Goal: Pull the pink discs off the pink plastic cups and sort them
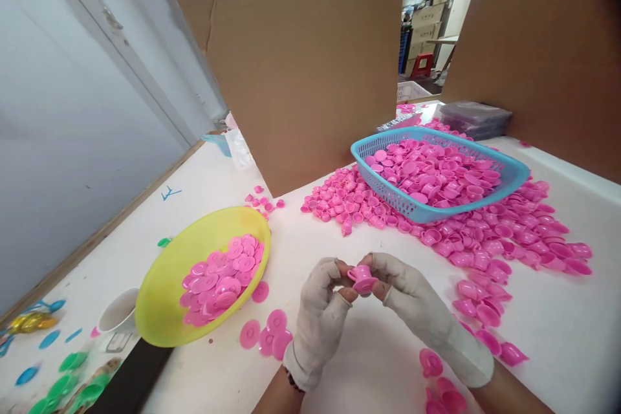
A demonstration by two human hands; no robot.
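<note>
Between both hands, above the white table, is a small pink toy teacup (359, 273) set upright on a pink saucer (363, 286). My left hand (323, 310), in a white fingerless glove, pinches it from the left by the handle side. From the right, my right hand (412, 294), gloved alike, grips the cup and saucer with thumb and fingertips. Loose pink saucers (276, 322) lie left of my left hand. A few pink cups (431, 362) lie below my right forearm.
A tilted yellow bowl (160, 291) holds pink saucers. The blue basket (514, 171), full of pink pieces, stands among heaped pink cups (339, 197). Cardboard sheets (310, 65) rise behind. At lower left are a white cup (119, 310) and green pieces (72, 362).
</note>
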